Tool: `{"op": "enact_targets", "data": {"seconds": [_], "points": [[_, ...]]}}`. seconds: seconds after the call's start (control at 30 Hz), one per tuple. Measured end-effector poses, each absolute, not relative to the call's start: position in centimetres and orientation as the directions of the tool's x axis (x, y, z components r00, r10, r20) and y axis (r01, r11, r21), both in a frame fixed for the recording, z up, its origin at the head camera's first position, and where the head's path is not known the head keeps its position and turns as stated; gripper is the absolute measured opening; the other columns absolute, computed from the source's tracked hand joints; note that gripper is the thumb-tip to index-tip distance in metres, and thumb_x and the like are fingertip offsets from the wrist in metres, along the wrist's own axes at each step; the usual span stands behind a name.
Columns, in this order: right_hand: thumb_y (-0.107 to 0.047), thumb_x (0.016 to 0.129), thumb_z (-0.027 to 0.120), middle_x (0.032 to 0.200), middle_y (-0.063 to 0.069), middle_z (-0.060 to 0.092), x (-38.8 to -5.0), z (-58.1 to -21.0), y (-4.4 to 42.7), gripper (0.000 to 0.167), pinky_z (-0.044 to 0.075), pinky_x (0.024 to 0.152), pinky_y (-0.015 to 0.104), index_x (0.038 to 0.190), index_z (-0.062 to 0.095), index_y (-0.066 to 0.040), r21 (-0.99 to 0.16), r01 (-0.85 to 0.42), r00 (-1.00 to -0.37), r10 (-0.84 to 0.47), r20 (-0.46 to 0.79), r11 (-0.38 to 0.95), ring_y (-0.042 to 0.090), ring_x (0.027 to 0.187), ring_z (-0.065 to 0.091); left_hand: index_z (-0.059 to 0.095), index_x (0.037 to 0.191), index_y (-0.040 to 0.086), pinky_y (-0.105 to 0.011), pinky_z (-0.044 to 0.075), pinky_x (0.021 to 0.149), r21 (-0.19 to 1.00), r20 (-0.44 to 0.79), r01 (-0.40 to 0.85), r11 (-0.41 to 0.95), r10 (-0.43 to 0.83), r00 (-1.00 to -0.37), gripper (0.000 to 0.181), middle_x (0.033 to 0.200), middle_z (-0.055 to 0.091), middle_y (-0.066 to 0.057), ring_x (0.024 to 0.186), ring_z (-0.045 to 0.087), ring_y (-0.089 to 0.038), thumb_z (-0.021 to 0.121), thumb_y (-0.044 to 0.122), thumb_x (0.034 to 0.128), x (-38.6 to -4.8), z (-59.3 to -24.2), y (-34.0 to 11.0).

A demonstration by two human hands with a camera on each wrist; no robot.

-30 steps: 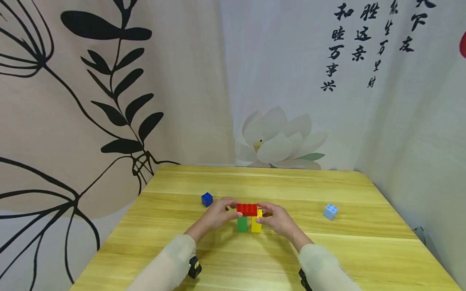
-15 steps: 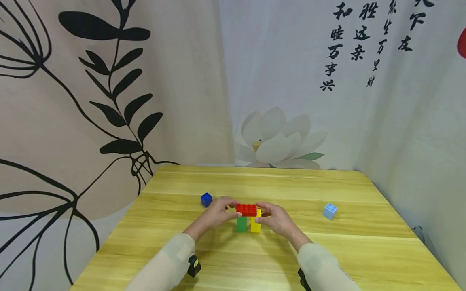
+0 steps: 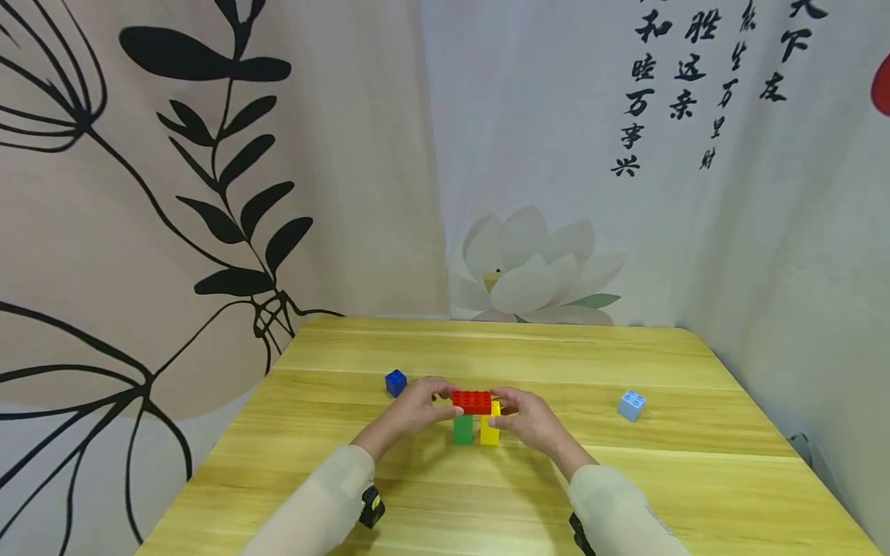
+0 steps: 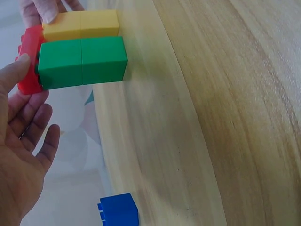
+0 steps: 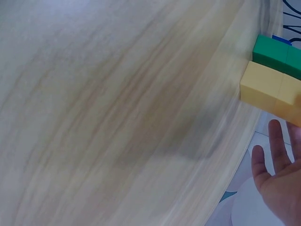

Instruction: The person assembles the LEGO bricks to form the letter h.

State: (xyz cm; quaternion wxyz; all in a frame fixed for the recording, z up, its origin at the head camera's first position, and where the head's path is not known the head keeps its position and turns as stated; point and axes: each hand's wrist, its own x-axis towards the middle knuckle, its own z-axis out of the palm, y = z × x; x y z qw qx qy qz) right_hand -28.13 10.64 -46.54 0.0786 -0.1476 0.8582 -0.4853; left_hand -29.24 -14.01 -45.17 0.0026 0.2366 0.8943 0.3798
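Hands (image 3: 415,407) (image 3: 530,418): left pinches red brick (image 3: 472,402) | right holds yellow stack (image 3: 490,432) | green stack (image 3: 463,431) beneath red brick

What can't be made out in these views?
Left wrist: part of the blue plastic cube, cut off by the bottom edge.
Right wrist: most of that cube, hidden behind the stacked green plastic blocks.
Right wrist: part of the right hand, cut off by the right edge.
Head: topmost black characters, cut off by upper edge.

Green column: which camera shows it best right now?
The left wrist view: the green column is large there, its full length in sight. The head view shows it small, under the red brick; the right wrist view cuts it off at the picture's edge.
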Motion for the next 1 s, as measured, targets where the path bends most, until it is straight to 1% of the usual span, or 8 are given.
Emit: {"op": "enact_targets", "data": {"seconds": [0.23,0.4,0.47,0.57,0.67,0.8,0.9,1.0], "points": [[-0.025,0.091,0.074,0.135,0.01,0.059,-28.0,-46.1,10.4,0.056,0.051,0.09,0.05,0.142,0.055,-0.009,-0.852,-0.217,-0.932,-0.36,0.036,0.476,0.032,0.118,0.056,0.072,0.117,0.011,-0.038,0.048,0.082,0.666,0.176,0.435,0.606,0.439,-0.881,0.033,0.106,0.066,0.001,0.102,0.06,-0.029,0.074,0.033,0.0911,-29.3,-45.4,-14.1],[-0.026,0.093,0.071,0.124,0.008,0.066,-28.1,-45.5,10.0,0.046,0.051,0.09,0.047,0.135,0.061,-0.009,-0.853,-0.221,-0.937,-0.346,0.051,0.472,0.028,0.111,0.059,0.071,0.116,0.012,-0.04,0.049,0.086,0.717,0.178,0.41,0.564,0.42,-0.89,0.032,0.106,0.066,0.002,0.103,0.06,-0.028,0.075,0.029,0.09,-29.2,-45.9,-14.2],[-0.025,0.094,0.071,0.122,0.008,0.066,-28.2,-45.5,9.9,0.044,0.05,0.091,0.049,0.133,0.063,-0.008,-0.853,-0.217,-0.938,-0.342,0.048,0.475,0.027,0.111,0.059,0.069,0.121,0.012,-0.041,0.048,0.088,0.76,0.167,0.378,0.529,0.403,-0.9,0.035,0.107,0.066,0.002,0.105,0.059,-0.026,0.076,0.026,0.0892,-29.2,-46.4,-14.2],[-0.026,0.093,0.071,0.122,0.008,0.067,-28.3,-45.5,9.9,0.042,0.048,0.093,0.051,0.131,0.064,-0.009,-0.851,-0.213,-0.939,-0.342,0.043,0.48,0.027,0.112,0.059,0.062,0.132,0.008,-0.042,0.048,0.09,0.81,0.156,0.338,0.48,0.379,-0.912,0.048,0.109,0.065,0.001,0.106,0.058,-0.024,0.077,0.021,0.0884,-29.1,-47.1,-14.3],[-0.026,0.093,0.071,0.121,0.007,0.067,-28.4,-45.4,9.9,0.042,0.048,0.093,0.051,0.131,0.064,-0.009,-0.85,-0.211,-0.937,-0.348,0.035,0.482,0.027,0.11,0.06,0.058,0.137,0.006,-0.04,0.049,0.089,0.842,0.142,0.3,0.448,0.353,-0.925,0.052,0.111,0.066,0.0,0.106,0.058,-0.021,0.074,0.026,0.0914,-29.0,-47.4,-14.3],[-0.025,0.093,0.072,0.118,0.005,0.067,-28.5,-45.3,10.0,0.041,0.05,0.09,0.047,0.13,0.065,-0.008,-0.858,-0.201,-0.937,-0.349,0.027,0.473,0.025,0.107,0.06,0.066,0.127,0.011,-0.035,0.051,0.085,0.856,0.132,0.277,0.436,0.335,-0.933,0.042,0.11,0.067,0.001,0.102,0.059,-0.019,0.07,0.036,0.0933,-28.9,-47.5,-14.3],[-0.025,0.093,0.072,0.118,0.005,0.067,-28.5,-45.4,10.0,0.042,0.05,0.089,0.045,0.131,0.064,-0.008,-0.864,-0.193,-0.938,-0.347,0.023,0.465,0.023,0.105,0.06,0.069,0.121,0.013,-0.037,0.05,0.085,0.86,0.137,0.279,0.427,0.334,-0.933,0.035,0.108,0.067,0.001,0.101,0.06,-0.021,0.074,0.032,0.0913,-28.8,-47.7,-14.3],[-0.025,0.093,0.071,0.12,0.005,0.067,-28.5,-45.5,9.9,0.044,0.051,0.09,0.044,0.133,0.063,-0.008,-0.868,-0.186,-0.939,-0.343,0.019,0.46,0.023,0.105,0.06,0.068,0.12,0.013,-0.04,0.049,0.089,0.861,0.145,0.289,0.419,0.342,-0.928,0.035,0.108,0.068,0.002,0.104,0.061,-0.023,0.076,0.027,0.0894,-28.8,-48.1,-14.3]]}}
